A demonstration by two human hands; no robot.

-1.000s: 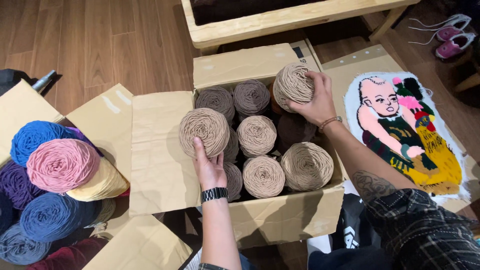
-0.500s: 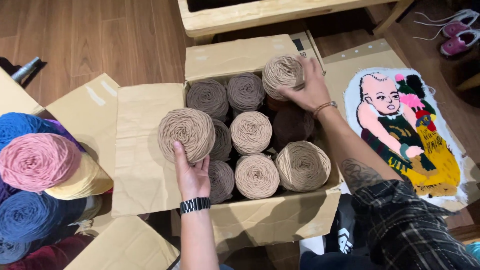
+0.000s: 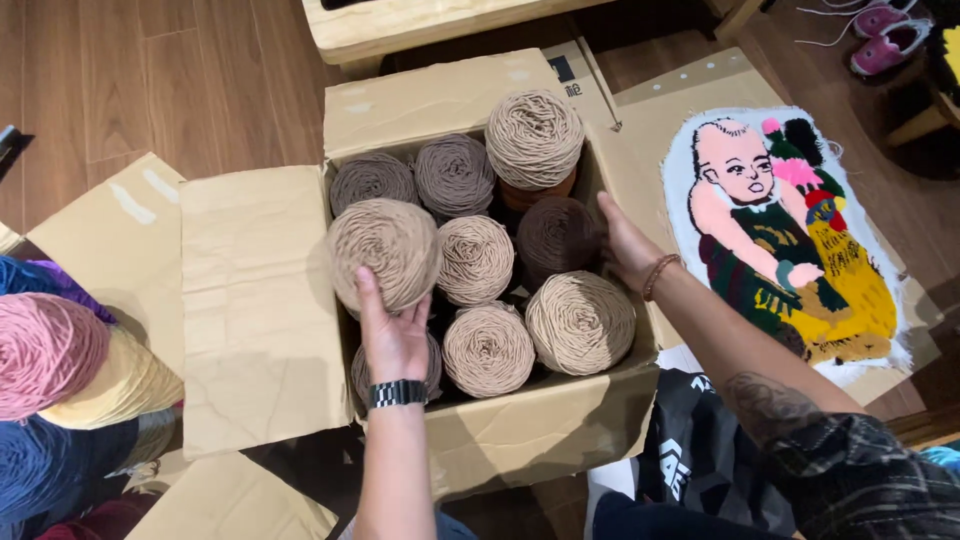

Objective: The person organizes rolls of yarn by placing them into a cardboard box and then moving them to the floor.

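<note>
Left hand (image 3: pixel 393 335): forearm comes straight up from the bottom edge, black watch (image 3: pixel 397 393) at the wrist, palm up under a beige yarn ball (image 3: pixel 384 252). Grip closed on that ball, thumb up its left side, fingers round the lower right. The ball sits at the front-left corner of the cardboard box (image 3: pixel 540 430), raised above the balls next to it.

Right hand (image 3: pixel 624 240): arm enters from lower right, plaid sleeve pushed up, tattoo showing on the forearm, bead bracelet (image 3: pixel 660 274) at the wrist. The hand reaches over the box's right wall, fingers down against a dark brown yarn ball (image 3: pixel 556 234). Fingertips are hidden behind the yarn, so I can't tell whether that grip is closed on it or only touching.

The box stands open on the wood floor (image 3: pixel 200 80), flaps spread, packed with upright yarn balls in beige, grey-brown and brown. One beige ball (image 3: pixel 534 137) sits high at the back right, on top of a brown one.

Right of the box, just beside it: a tufted rug piece (image 3: pixel 790 235) with a figure, lying on cardboard. Left edge: a pile of pink yarn (image 3: pixel 45 352), yellow and blue balls. Pink shoes (image 3: pixel 885 35) top right.
</note>
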